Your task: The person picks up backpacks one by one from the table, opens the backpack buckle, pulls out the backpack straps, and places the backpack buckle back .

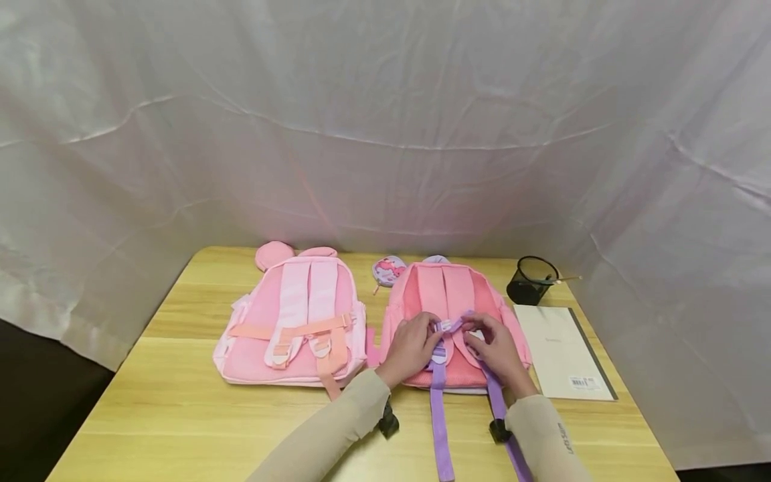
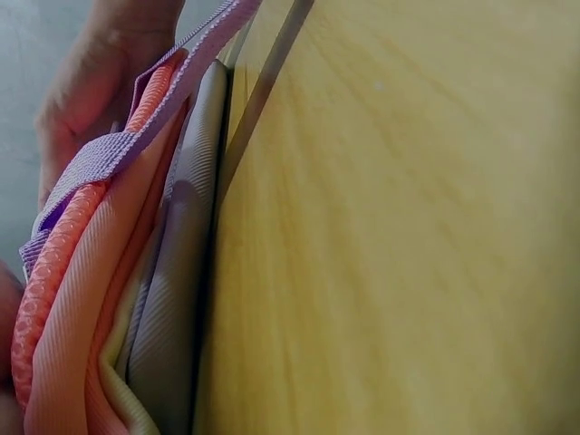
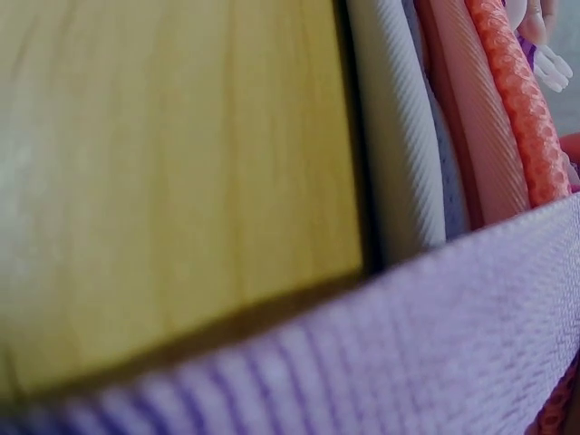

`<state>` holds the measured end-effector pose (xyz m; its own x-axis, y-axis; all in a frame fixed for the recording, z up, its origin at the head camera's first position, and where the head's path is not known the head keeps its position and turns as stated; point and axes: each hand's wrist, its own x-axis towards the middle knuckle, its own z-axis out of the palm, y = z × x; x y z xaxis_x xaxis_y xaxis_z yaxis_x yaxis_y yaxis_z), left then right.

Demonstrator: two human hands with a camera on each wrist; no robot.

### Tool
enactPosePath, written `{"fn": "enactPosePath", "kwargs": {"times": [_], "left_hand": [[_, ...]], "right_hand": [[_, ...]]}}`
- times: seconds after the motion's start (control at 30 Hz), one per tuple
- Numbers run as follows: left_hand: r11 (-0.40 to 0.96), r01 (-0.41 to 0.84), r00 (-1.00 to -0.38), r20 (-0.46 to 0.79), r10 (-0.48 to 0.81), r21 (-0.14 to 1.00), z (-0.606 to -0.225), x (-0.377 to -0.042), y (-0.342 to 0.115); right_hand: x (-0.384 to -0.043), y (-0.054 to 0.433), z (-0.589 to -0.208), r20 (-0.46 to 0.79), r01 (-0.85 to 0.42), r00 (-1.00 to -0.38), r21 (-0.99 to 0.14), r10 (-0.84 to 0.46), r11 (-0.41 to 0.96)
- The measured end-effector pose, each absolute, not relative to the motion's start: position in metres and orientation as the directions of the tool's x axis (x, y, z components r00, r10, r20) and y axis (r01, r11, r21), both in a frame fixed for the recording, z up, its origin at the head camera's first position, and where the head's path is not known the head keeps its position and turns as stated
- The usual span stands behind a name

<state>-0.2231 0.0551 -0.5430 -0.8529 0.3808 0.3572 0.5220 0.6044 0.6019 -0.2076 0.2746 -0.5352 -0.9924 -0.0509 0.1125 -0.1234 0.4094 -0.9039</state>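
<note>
A coral-pink backpack (image 1: 415, 288) lies with its shoulder straps facing up, right of centre in the head view. My left hand (image 1: 412, 343) pinches a white plastic buckle (image 1: 444, 326) on the purple chest strap (image 1: 459, 324). From the other side, my right hand (image 1: 495, 347) pinches that strap close to the buckle. White buckle prongs (image 3: 553, 71) show near fingertips in the right wrist view; whether the buckle is joined cannot be told. Purple webbing straps (image 1: 440, 415) hang from the bag across the table's front, and one crosses the left wrist view.
Left of it lies a light pink backpack (image 1: 295, 288) with orange straps. A black mesh pen holder (image 1: 527, 288) stands at the back right, behind a cream notebook (image 1: 554, 341). Small round pouches, one with a printed picture (image 1: 389, 269), lie behind the bags on the wooden table (image 1: 181, 415).
</note>
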Motion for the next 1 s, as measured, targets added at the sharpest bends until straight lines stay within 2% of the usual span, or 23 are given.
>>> {"fn": "enactPosePath", "kwargs": {"times": [0.5,0.67,0.83,1.0], "left_hand": [[0.581,0.523,-0.852,0.367,0.373,0.623,-0.547,-0.223,0.055],[0.582,0.524,-0.851,0.367,0.375,0.622,-0.547,-0.223,0.054],[0.580,0.525,-0.851,0.369,0.374,0.623,-0.545,-0.224,0.055],[0.574,0.514,-0.857,0.357,0.371,0.637,-0.544,-0.224,0.055]], "right_hand": [[-0.205,0.273,-0.535,0.116,-0.119,-0.993,-0.890,-0.033,0.440],[-0.197,0.265,-0.520,0.106,-0.107,-0.994,-0.890,-0.026,0.443],[-0.192,0.258,-0.504,0.179,-0.158,-0.984,-0.860,-0.002,0.486],[-0.198,0.263,-0.513,0.279,-0.213,-0.959,-0.824,0.049,0.525]]}}
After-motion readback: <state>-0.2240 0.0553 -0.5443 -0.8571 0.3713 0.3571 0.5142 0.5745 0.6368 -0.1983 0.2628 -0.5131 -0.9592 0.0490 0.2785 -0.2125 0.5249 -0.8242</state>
